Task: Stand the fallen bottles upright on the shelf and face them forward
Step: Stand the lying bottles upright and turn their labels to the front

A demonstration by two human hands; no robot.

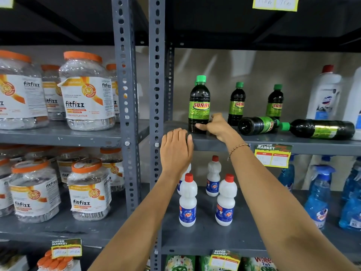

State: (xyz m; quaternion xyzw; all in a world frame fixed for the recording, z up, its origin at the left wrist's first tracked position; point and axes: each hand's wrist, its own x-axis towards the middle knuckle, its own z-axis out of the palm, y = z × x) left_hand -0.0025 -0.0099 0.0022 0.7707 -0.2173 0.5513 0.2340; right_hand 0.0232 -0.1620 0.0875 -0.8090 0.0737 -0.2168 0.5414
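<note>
1. Grey slotted-steel racking fills the frame, with two uprights (127, 106) rising at centre left and a beige wall behind the right bay.
2. At left, the shelves carry clear fitfizz jars (88, 90) with orange lids, upright, in the upper and lower left of the frame.
3. At centre, the left hand (176, 148) lies palm down on the front lip of the middle shelf (214, 143), fingers together and flat, gripping nothing.
4. Just right of it, the right hand (216, 124) rests on the shelf with its fingers loosely curled, the fingertips touching the base of an upright Sunny bottle (199, 104) whose label faces forward; whether it truly grips the bottle cannot be told.
5. Further right, two more upright green-capped bottles (236, 103) stand farther back, labels turned partly away.
6. In front of them, two fallen bottles (257, 125) lie on their sides end to end, the right one near the shelf's front edge.
7. At far right stand white cleaner bottles (324, 94).
8. Below centre, small white red-capped bottles (188, 200) stand well apart; blue spray bottles (318, 194) crowd the lower right.
9. Bare shelf shows left of the Sunny bottle.
</note>
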